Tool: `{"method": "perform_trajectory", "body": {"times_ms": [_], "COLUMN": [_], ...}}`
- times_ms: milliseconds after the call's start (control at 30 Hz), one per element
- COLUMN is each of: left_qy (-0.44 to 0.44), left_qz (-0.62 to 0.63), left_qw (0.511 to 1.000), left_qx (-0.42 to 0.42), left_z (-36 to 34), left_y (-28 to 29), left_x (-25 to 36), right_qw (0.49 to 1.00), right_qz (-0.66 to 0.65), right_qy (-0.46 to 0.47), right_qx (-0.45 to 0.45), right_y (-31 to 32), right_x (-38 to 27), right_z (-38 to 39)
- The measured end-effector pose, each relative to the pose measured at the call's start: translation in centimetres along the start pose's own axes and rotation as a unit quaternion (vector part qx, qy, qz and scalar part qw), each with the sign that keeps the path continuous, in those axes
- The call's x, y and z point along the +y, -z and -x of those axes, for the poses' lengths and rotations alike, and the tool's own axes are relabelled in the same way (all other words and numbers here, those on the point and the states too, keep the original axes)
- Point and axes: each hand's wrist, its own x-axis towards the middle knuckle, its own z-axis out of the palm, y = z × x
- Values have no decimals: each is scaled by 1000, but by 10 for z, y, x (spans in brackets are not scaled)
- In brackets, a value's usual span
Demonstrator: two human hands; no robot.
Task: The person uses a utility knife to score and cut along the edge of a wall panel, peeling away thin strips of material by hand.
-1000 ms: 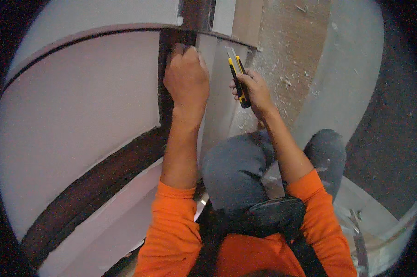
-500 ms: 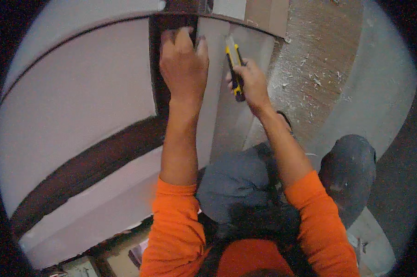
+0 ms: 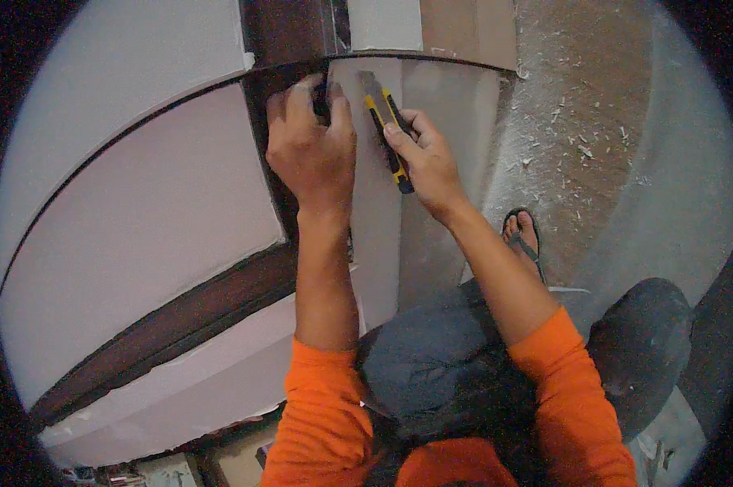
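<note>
My right hand [image 3: 425,160] is closed round a yellow and black utility knife [image 3: 389,134]. The knife's blade points up and to the left, over a pale panel [image 3: 374,211], close to my left hand. My left hand [image 3: 313,154] lies over a dark brown strip [image 3: 261,91] between the pale panels. Its fingers are bent downward, and whatever they grip is hidden by shadow and by the hand itself. A large white panel [image 3: 147,195] borders the strip on the left.
White scraps [image 3: 585,150] litter the brown floor to the right. My sandalled foot [image 3: 522,235] and bent knees are close by the panels. A dark seam [image 3: 431,58] crosses above my hands, with brown and white panels beyond. Assorted items [image 3: 171,471] show at the lower left.
The view has shifted, so panels and seam appear lower. The knife's tip now leans further left, nearer my left hand. More of my sandalled foot shows.
</note>
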Motion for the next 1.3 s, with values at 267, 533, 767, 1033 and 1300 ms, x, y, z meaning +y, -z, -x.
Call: {"method": "perform_trajectory", "body": {"times_ms": [267,533,767,1033,1300], "left_qy": [36,21,-6,23,30], "left_qz": [-2,24,32,60,59], "left_qw": [997,997,999,998,997], "left_qx": [-66,-64,-24,-17,-51], "left_z": [-7,-7,3,6,1], "left_y": [1,1,-5,-4,2], "left_x": [9,7,0,-2,-3], "right_qw": [995,993,991,991,991], "right_qz": [-78,-67,-46,-41,2], "right_qy": [58,94,107,104,118], "right_qx": [19,31,62,68,70], "right_y": [-8,-13,-21,-26,-30], "right_x": [5,-1,-5,-5,-4], "right_z": [-4,-13,-15,-13,-8]}}
